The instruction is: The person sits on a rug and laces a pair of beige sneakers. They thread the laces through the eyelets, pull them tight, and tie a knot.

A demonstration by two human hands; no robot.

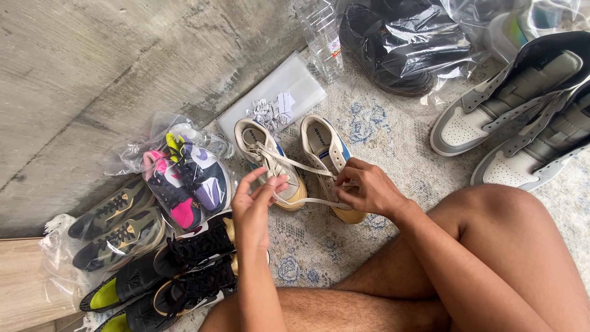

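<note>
Concrete floor, patterned rug [393,132]: cream sneakers [295,163] are sitting side by side (bagged pairs around). Left hand [255,206] and right hand [365,187] are each pinching white laces [307,200] in their fingers, apparently mid-tying; tightening likely needs steady opposing pull.

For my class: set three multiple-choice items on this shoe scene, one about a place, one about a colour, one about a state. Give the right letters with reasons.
1. Where does the cream pair lie?
A. on the rug
B. on a shelf
C. in a box

2. What colour are the laces that the hands hold?
A. red
B. cream
C. black

3. What state is the pink shoe in?
A. worn on a foot
B. wrapped in a clear bag
C. under water

Key: 1 A, the pair rests on the rug. 2 B, pale laces run between the left hand and the right hand. 3 B, shiny plastic covers it.
</note>
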